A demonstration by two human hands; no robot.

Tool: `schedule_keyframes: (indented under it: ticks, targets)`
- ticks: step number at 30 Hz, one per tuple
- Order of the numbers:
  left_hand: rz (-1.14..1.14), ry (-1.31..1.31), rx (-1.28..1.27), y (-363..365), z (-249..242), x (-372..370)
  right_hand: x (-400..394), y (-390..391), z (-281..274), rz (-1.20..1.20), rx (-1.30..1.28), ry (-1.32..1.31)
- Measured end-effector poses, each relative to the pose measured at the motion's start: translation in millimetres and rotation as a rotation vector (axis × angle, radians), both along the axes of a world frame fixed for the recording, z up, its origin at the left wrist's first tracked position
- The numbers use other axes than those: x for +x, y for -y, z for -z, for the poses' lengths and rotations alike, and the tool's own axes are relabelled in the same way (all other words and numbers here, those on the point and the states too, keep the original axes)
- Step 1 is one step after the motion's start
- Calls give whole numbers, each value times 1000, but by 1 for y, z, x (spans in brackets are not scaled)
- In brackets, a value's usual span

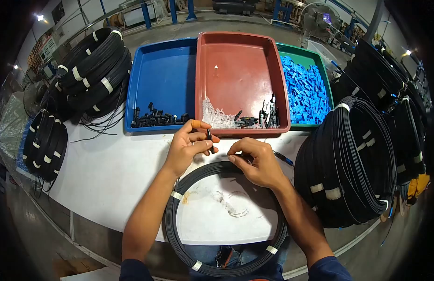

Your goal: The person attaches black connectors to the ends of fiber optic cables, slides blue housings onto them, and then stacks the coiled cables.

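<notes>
Between the thumb and fingers of my left hand (184, 147) is a small black cylindrical connector piece (210, 137), held upright. Just to its right, my right hand (260, 164) is closed in a pinch on a thin black cable (225, 155), its short end pointing left toward the connector piece. The two hands are close but apart. Beneath them lies a coil of black cable (171, 218), bound with white tape; its near side overhangs the table's front edge.
A blue tray (165, 75) holds black connector pieces. The overlapping red tray (240, 65) has clear and black parts. Blue clips (305, 89) fill a green tray (299, 48). Taped cable coils stand stacked left (97, 70) and right (338, 164). A blue-tipped pen-like item (283, 158) lies right.
</notes>
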State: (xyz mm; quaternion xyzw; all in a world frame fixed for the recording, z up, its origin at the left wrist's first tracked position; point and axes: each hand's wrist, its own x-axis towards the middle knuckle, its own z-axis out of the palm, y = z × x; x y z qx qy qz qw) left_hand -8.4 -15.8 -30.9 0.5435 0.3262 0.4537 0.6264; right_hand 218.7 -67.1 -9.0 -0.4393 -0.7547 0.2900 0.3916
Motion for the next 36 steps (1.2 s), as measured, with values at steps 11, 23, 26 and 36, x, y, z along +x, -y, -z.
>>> schedule_keyframes:
  ticks: [11, 23, 26, 36]
  targets:
    - [-14, -101, 55, -5, -13, 7, 2, -5, 7, -57, 37, 20]
    - [111, -761, 935, -135, -52, 146, 3, -4, 13, -123, 55, -23]
    - [-91, -628, 922, -142, -42, 165, 3, -5, 17, -119, 66, -39]
    - [269, -1068, 1038, -107, -40, 109, 2, -1, 16, -100, 61, -24]
